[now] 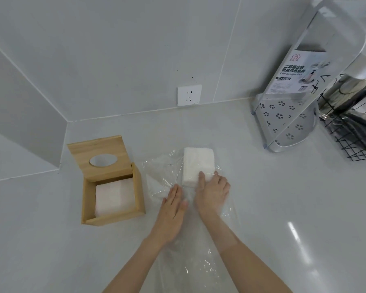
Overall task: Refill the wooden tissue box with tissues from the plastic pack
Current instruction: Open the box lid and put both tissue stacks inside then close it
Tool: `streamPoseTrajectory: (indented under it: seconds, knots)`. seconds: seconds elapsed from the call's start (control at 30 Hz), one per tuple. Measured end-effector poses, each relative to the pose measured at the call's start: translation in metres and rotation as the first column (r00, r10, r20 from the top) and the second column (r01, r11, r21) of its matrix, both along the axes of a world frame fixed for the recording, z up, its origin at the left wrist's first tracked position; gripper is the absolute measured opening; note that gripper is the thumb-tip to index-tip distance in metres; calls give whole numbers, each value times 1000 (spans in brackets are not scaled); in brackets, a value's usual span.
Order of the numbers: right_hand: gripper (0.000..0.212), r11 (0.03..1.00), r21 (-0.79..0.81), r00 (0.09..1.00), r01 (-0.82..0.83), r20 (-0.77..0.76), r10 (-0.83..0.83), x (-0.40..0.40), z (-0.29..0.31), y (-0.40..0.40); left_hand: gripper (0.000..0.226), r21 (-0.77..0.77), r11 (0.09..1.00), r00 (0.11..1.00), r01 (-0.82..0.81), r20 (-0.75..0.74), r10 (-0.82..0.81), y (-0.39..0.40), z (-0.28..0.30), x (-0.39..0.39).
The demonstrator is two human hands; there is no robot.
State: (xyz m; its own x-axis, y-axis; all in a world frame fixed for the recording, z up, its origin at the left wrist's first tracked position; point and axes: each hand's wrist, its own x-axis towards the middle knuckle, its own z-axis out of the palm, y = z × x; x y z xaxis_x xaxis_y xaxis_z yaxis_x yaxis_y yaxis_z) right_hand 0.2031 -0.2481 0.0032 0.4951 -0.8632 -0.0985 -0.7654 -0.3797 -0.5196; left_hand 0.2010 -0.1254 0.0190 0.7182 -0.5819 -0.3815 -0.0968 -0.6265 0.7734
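The wooden tissue box (112,218) stands open at the left, its lid (99,149) with an oval hole tipped up at the back. A stack of white tissues (114,196) lies inside it. In the middle lies the clear plastic pack (163,176), flattened and crinkled, with a white tissue stack (198,163) at its far end. My right hand (212,191) grips the near end of that stack, thumb on top. My left hand (173,205) lies flat on the plastic beside it, fingers together and straight.
All of this rests on a pale grey counter (283,208) in a wall corner. A wall socket (189,95) sits behind. At the right stand a white perforated corner rack (287,123) wrapped in plastic and a black wire rack (351,132).
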Motion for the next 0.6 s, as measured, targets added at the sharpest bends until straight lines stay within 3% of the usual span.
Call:
streamPoseTrajectory:
  seconds: [0.17, 0.3, 0.43, 0.6]
  knots:
    - [55, 998, 54, 999, 11, -35, -9, 3, 7, -4, 50, -25, 1000, 999, -18, -40, 17, 1, 3, 1]
    - [49, 986, 162, 995, 28, 85, -42, 0, 11, -3, 49, -34, 999, 997, -14, -82, 11, 3, 9, 4]
    - [30, 986, 167, 980, -12, 198, -22, -9, 17, 3, 49, -31, 1000, 995, -6, -103, 3, 3, 13, 6]
    - [26, 918, 396, 951, -6, 285, -117, -28, 32, 0, 52, -28, 1000, 993, -12, -120, 8, 2, 14, 5]
